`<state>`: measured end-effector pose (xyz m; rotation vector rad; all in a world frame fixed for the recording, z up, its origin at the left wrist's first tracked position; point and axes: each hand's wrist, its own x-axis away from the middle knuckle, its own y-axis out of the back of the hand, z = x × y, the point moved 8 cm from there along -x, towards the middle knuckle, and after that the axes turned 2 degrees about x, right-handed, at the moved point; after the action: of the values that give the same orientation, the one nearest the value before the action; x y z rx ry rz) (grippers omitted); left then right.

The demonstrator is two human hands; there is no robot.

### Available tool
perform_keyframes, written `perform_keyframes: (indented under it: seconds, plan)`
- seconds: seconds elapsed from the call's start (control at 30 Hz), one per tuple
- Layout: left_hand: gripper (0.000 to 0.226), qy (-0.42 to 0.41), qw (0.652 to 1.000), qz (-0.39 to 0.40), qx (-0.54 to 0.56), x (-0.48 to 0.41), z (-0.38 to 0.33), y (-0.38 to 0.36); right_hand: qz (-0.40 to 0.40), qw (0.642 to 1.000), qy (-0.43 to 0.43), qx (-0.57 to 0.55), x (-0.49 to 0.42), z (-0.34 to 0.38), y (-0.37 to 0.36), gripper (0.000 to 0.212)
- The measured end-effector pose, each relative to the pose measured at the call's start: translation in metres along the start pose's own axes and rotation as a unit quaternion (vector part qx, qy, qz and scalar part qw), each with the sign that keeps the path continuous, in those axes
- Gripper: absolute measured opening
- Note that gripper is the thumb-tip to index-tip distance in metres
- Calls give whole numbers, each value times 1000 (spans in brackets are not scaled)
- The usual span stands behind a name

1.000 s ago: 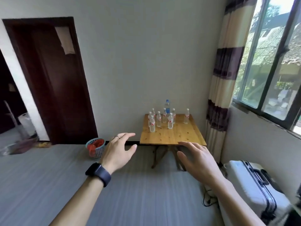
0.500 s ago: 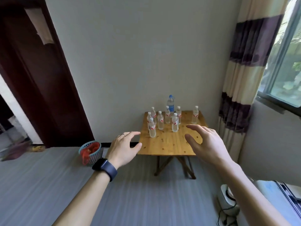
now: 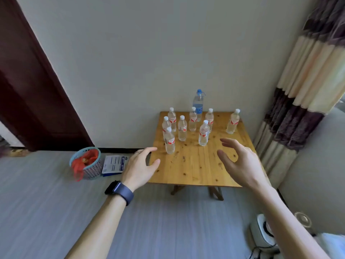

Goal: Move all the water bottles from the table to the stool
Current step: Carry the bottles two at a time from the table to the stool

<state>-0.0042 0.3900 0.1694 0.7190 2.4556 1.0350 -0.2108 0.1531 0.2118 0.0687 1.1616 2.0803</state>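
Note:
Several small clear water bottles with white caps and red labels stand upright on a square wooden table (image 3: pixel 196 171) against the wall. The nearest left bottle (image 3: pixel 169 142) and the nearest right bottle (image 3: pixel 203 134) stand in front. A taller bottle with a blue cap (image 3: pixel 198 102) stands at the back. One small bottle (image 3: pixel 233 122) stands apart at the right. My left hand (image 3: pixel 140 169), with a dark watch on the wrist, hovers open at the table's left front corner. My right hand (image 3: pixel 239 161) hovers open over the table's right front. Neither hand touches a bottle. No stool is in view.
A teal basket (image 3: pixel 89 170) with red contents sits on the floor left of the table, beside a blue-and-white packet (image 3: pixel 113 164). A dark door (image 3: pixel 28 90) is at the left, a striped curtain (image 3: pixel 308 90) at the right. A white appliance (image 3: pixel 263 234) sits on the floor at the lower right.
The table and bottles have come much closer in view. Both hands have reached forward to the table's front; the window and suitcase have left the view.

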Motion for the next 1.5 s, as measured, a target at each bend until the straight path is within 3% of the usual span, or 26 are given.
perform_keyframes:
  seconds: [0.27,0.47,0.7,0.9,1.03,1.2,1.37,1.5]
  plan:
    - [40,50,995,74,36,-144,47,-93,33,993,-110,-18,-98,-77,-86,37]
    - [45,95,987,124,39,-230,84,-163,104,979,-176,-11,-181,-156,-163,43]
    - [64,202,975,71,60,-324,114,-207,171,961,-216,-32,-313,-225,-235,56]
    - [77,275,957,53,72,-361,139,-234,195,953,-232,-24,-397,-257,-282,80]
    - [65,307,944,76,95,-367,162,-255,243,937,-252,-3,-412,-278,-312,69]
    - [29,271,959,74,46,-379,174,-256,217,942,-254,-13,-412,-290,-321,46]
    - [24,184,973,139,-29,-373,156,-255,250,938,-232,-63,-392,-280,-317,50]
    - [26,162,960,222,-46,-358,148,-265,294,931,-204,-79,-347,-259,-315,47]
